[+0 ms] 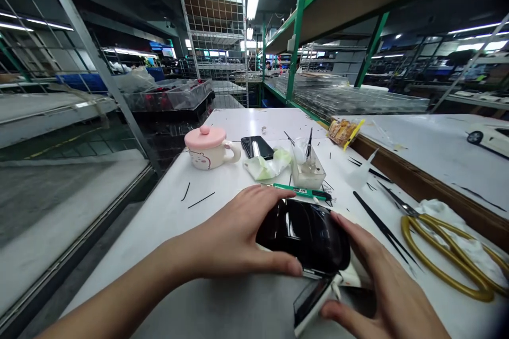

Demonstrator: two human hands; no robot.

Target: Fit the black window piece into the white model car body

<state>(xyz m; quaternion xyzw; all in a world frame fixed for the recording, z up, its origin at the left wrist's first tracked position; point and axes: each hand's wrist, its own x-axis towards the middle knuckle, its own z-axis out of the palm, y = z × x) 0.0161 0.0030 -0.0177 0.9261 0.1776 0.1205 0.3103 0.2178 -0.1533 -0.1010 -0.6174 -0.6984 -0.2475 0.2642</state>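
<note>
Between my hands is a white model car [310, 233] with a glossy black roof and windows, one door [312, 304] swung open towards me. My left hand [238, 233] grips its left side, with the fingers over the far edge and the thumb along the near edge. My right hand [384, 280] holds the right side, fingertips on the roof edge and thumb by the open door. The car's lower body is largely hidden by my hands. Just beyond it lies a green utility knife [304, 192], close to my left fingertips.
Gold-handled scissors [441, 259], black tweezers [377, 222] and a white nozzle bottle [361, 172] lie right. Further back are a pink-lidded mug [207, 153], phone [257, 147], crumpled wipe [270, 165] and small block holder [309, 174]. Another white model car [491, 137] stands far right.
</note>
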